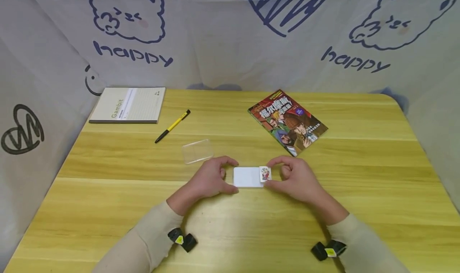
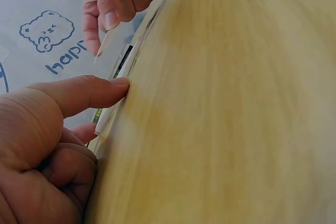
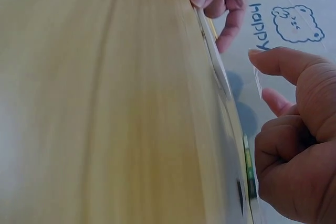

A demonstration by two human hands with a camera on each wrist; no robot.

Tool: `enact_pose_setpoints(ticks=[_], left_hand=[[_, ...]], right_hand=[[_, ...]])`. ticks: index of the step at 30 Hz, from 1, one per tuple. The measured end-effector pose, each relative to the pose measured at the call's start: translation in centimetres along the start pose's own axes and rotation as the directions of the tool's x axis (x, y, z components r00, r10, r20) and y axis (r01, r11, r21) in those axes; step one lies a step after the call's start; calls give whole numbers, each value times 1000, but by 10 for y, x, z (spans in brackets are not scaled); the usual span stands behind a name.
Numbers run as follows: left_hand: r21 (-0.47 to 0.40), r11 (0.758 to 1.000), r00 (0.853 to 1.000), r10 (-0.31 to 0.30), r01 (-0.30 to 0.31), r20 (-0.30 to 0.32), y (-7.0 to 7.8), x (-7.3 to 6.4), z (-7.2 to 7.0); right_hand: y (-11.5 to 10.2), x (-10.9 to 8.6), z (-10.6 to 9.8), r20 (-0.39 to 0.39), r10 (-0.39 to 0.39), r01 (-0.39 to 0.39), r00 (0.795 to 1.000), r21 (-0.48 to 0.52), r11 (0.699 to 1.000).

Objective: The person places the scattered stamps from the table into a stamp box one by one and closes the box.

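Observation:
In the head view a flat white rectangular case [image 1: 246,177] lies on the table between the two hands. My left hand [image 1: 210,178] holds its left end, thumb at the near edge and index finger at the far edge, the other fingers curled in. My right hand [image 1: 296,178] pinches a small white card [image 1: 265,174] with a colourful printed figure between thumb and index finger. The card overlaps the case's right end in the head view. From the right wrist the card [image 3: 258,82] appears edge-on, raised above the table. A clear plastic lid [image 1: 197,151] lies behind my left hand.
A yellow and black pen [image 1: 173,126] and a Gambit notebook [image 1: 138,105] lie at the back left of the wooden table [image 1: 230,233]. At the back right is a colourful comic-style book [image 1: 288,122]. White cloth [image 1: 230,33] with drawings hangs behind.

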State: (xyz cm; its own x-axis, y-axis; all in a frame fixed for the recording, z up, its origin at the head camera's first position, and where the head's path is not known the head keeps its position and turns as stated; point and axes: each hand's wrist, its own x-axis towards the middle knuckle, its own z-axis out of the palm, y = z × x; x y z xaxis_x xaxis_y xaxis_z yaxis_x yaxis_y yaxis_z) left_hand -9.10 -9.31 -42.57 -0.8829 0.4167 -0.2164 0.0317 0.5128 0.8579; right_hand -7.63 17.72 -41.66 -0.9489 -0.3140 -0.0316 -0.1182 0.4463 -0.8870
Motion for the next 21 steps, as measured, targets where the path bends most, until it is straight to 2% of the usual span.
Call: enact_pose_setpoints(ticks=[8, 21], left_hand=[[-7, 1000, 1000, 8, -8, -4, 1, 0, 0], [7, 1000, 1000, 3, -3, 0, 1, 1, 0]], right_hand=[[-8, 10, 18, 26, 11, -11, 1000, 19, 1000], [-12, 21, 39, 40, 29, -29, 999, -10, 1000]])
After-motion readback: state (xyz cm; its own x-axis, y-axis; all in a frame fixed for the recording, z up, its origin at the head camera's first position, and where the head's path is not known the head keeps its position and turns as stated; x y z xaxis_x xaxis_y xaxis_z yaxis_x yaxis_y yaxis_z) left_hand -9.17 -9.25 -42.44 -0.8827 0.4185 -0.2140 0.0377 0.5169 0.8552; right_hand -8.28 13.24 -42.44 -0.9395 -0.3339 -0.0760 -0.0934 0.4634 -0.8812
